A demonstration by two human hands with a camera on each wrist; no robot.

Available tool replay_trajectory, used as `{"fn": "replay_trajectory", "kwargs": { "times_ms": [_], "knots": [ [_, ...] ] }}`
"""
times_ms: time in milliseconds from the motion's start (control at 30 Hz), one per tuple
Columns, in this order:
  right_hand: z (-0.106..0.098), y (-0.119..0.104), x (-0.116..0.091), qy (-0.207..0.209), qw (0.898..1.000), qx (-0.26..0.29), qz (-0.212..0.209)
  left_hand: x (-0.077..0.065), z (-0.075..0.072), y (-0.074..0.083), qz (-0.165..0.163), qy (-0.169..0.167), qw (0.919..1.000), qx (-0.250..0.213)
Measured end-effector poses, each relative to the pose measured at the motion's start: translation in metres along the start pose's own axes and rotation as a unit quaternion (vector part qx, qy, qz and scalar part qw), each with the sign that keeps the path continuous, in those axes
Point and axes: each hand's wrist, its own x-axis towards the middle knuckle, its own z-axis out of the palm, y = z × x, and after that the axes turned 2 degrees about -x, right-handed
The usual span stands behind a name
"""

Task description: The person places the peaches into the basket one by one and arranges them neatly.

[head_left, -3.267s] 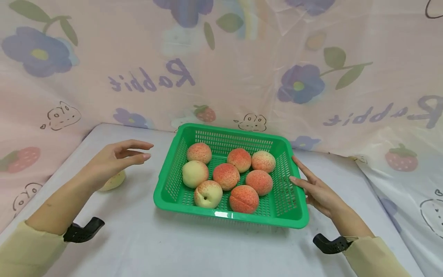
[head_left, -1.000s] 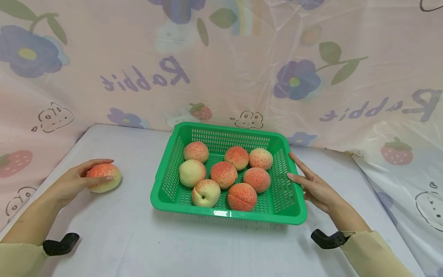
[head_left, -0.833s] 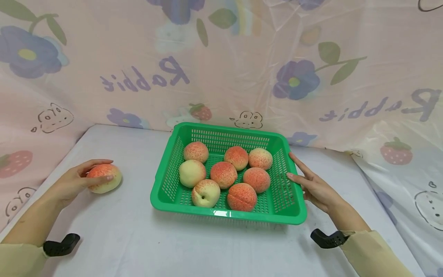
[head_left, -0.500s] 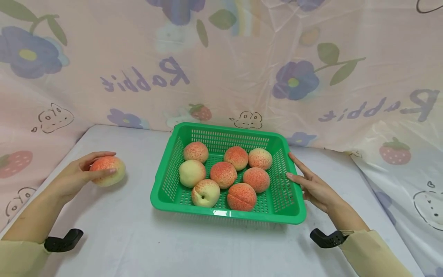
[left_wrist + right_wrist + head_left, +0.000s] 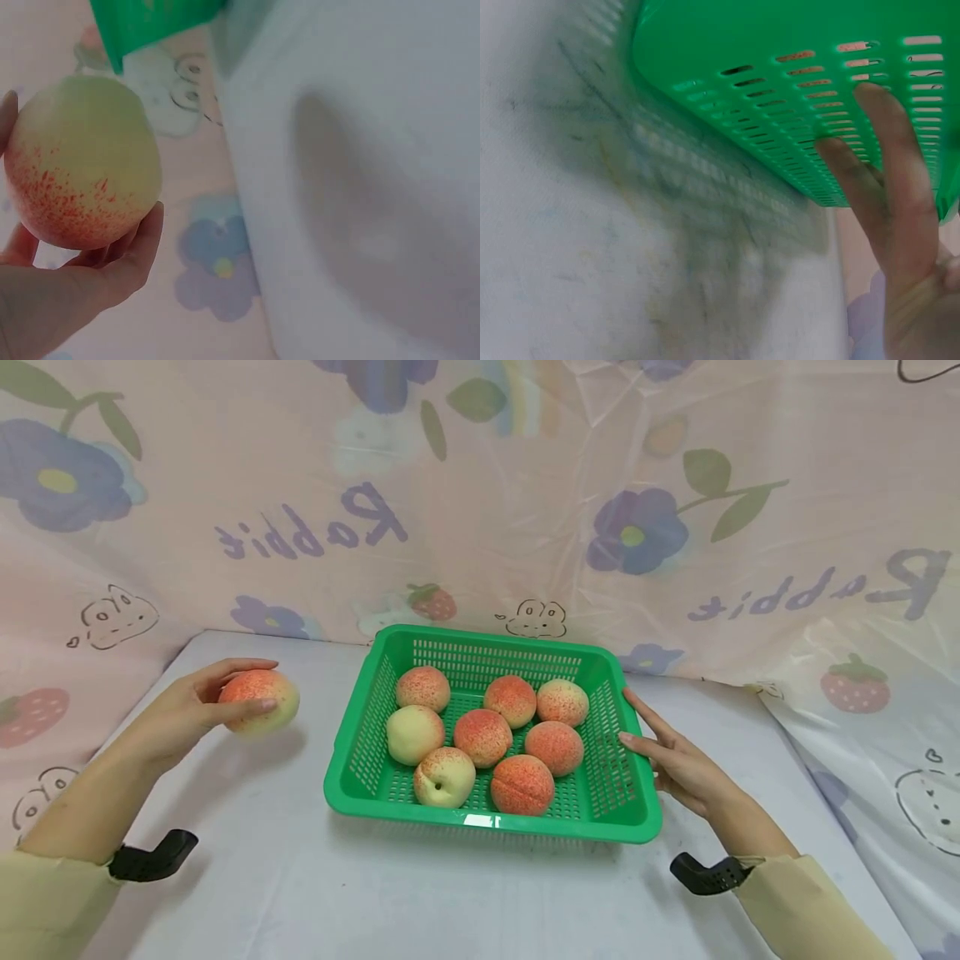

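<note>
My left hand [image 5: 183, 706] holds a peach [image 5: 262, 702] with a red side and a pale yellow side, raised above the table at the left. Its thumb lies across the near side, and in the left wrist view curled fingers [image 5: 139, 259] support the peach [image 5: 82, 165]. On the right, my right hand [image 5: 686, 768] grips the end of a green plastic basket [image 5: 487, 835], thumb over the rim. The right wrist view has fingertips [image 5: 874, 97] against the slotted outer wall. Several red and yellow peaches [image 5: 482, 737] lie inside the basket, spread over its floor.
The basket stands on a white-covered table [image 5: 315, 893], near its back edge. A patterned curtain [image 5: 480, 510] with flowers, rabbits and strawberries hangs behind and on both sides. Black wrist-camera mounts [image 5: 153, 857] stick out from both cuffs.
My left hand has reached the peach on the table, gripped it and raised it, moving it rightward and away from me. My right hand stays at the basket, which has not visibly moved.
</note>
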Motion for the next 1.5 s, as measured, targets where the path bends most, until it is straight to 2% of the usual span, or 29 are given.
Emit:
{"fn": "replay_trajectory", "kwargs": {
  "times_ms": [300,433,767,1067,1300,1500],
  "knots": [
    [0.001,0.000,0.002,-0.007,1.000,0.004,-0.003,0.001,0.021,0.042,0.033,-0.011,0.9994,-0.006],
    [0.001,0.001,0.002,-0.007,1.000,0.008,-0.002,0.001,0.029,0.058,0.032,-0.016,0.9994,0.002],
    [0.001,0.002,0.001,0.000,1.000,0.001,0.000,0.009,0.045,0.088,0.050,-0.063,0.9968,0.007],
    [0.000,0.002,0.001,0.002,1.000,0.001,-0.002,0.025,0.058,0.104,0.023,-0.066,0.9975,0.005],
    [0.000,0.001,0.000,0.001,1.000,0.001,-0.003,0.041,0.066,0.117,0.028,-0.091,0.9953,-0.016],
    [0.000,0.001,0.001,0.005,1.000,-0.002,-0.001,0.058,0.075,0.132,0.018,-0.101,0.9946,-0.021]
  ]
}}
